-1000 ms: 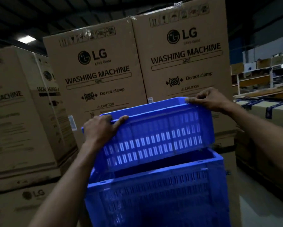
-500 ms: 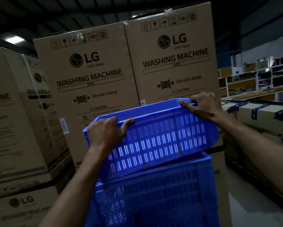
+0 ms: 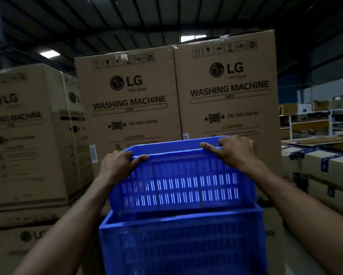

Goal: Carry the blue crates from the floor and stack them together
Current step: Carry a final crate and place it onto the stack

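At the far left of the frame stands a tall cardboard carton, matte brown with blurred black print, resting on another carton below it. Moving right, the left hand grips the near-left corner of the upper blue crate, fingers curled over the rim and the thumb lying along the front edge. This crate is moulded plastic, rectangular, its front wall pierced by rows of narrow upright slots that glow pale where light passes through. It sits at centre frame, its base dipping into the open top of the lower blue crate, which fills the bottom centre and has the same slotted walls and a thick, smooth rim. Behind them rise two washing machine boxes, flat-sided, with taped seams. The right hand grasps the crate's far-right rim, index finger stretched along the edge. At the right edge lie flat cartons bound with dark straps, and pale shelving beyond.
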